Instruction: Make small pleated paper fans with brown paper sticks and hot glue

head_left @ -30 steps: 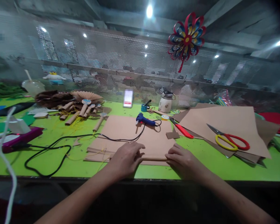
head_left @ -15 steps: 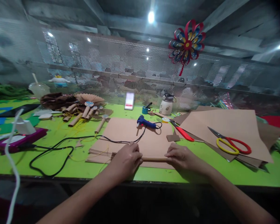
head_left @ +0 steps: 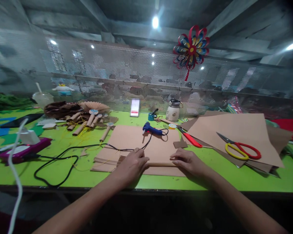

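A thin brown paper roll (head_left: 161,164) lies crosswise near the front edge of a stack of kraft paper sheets (head_left: 129,135). The fingers of my left hand (head_left: 134,164) are closed around its left part. At its right end is my right hand (head_left: 188,161), thumb and fingers closed on it with a small gap showing between fingertips. Beside my left wrist, a pleated brown paper piece (head_left: 120,159) is partly hidden. Beyond my hands a blue glue gun (head_left: 153,129) rests on the stack, its black cord running left. A small brown card piece (head_left: 180,144) sits near my right hand.
Yellow-and-red scissors (head_left: 243,150) lie on brown sheets (head_left: 236,126) at right; red-handled scissors (head_left: 190,137) are nearer the middle. Paper fans with rolled handles (head_left: 89,118), a purple power strip (head_left: 26,149), a phone (head_left: 134,108) and a bottle (head_left: 173,111) stand or lie around.
The view has shifted slightly. My right fingers have spread a little at the roll's end. More of the pleated piece shows beside my left hand.
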The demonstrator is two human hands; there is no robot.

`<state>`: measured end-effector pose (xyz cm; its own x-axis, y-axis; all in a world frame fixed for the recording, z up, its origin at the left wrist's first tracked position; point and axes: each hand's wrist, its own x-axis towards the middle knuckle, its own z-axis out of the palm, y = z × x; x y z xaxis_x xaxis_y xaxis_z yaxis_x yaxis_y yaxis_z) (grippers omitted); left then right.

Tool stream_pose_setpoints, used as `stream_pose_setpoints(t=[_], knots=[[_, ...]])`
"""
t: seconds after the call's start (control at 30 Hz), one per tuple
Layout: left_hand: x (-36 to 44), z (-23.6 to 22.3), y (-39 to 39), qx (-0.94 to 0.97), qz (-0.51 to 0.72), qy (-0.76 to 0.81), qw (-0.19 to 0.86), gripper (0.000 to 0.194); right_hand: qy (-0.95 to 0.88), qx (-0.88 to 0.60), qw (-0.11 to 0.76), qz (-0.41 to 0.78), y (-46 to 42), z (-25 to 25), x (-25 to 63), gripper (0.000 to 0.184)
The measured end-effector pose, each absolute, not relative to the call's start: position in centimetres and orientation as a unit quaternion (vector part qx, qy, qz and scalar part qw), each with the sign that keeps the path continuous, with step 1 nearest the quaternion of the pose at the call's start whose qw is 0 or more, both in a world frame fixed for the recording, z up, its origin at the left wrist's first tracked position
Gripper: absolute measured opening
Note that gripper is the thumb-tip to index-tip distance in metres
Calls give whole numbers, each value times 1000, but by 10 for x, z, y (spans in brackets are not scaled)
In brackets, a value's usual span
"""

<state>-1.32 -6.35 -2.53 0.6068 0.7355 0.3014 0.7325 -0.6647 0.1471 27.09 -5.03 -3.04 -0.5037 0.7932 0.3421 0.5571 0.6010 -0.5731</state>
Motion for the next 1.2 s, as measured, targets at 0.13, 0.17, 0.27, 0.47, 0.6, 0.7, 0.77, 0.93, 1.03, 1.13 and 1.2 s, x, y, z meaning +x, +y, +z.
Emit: stream_pose_setpoints(t=[0.13,0.17,0.27,0.47,0.6,0.7,0.77,0.93,1.03,1.13,1.2], knots=[[-12,-27,-64,891,185,415,3,27,-825,-417,323,202,-53,-33,270,10],[-12,-27,-64,891,195,410,1,26,-825,-414,328,199,-53,-34,270,13],[-14,-26,-63,897,201,394,-2,25,-830,-398,343,187,-53,-38,270,21],[-16,-24,-60,889,205,408,28,20,-838,-392,345,157,-52,-41,271,21],[-17,-24,-58,885,218,409,39,20,-846,-387,340,135,-60,-41,273,17],[-18,-24,-58,883,227,408,49,19,-847,-389,342,119,-64,-44,276,17],[-18,-23,-57,882,227,410,52,20,-846,-391,346,111,-63,-47,277,22],[-21,-22,-61,887,209,407,51,22,-854,-374,347,103,-67,-48,275,29],[-25,-21,-66,895,200,395,61,25,-862,-362,339,104,-79,-46,274,30],[-27,-19,-71,899,195,388,59,25,-866,-360,331,107,-86,-44,274,31],[-25,-18,-74,899,189,393,38,23,-867,-361,327,108,-86,-44,274,33]])
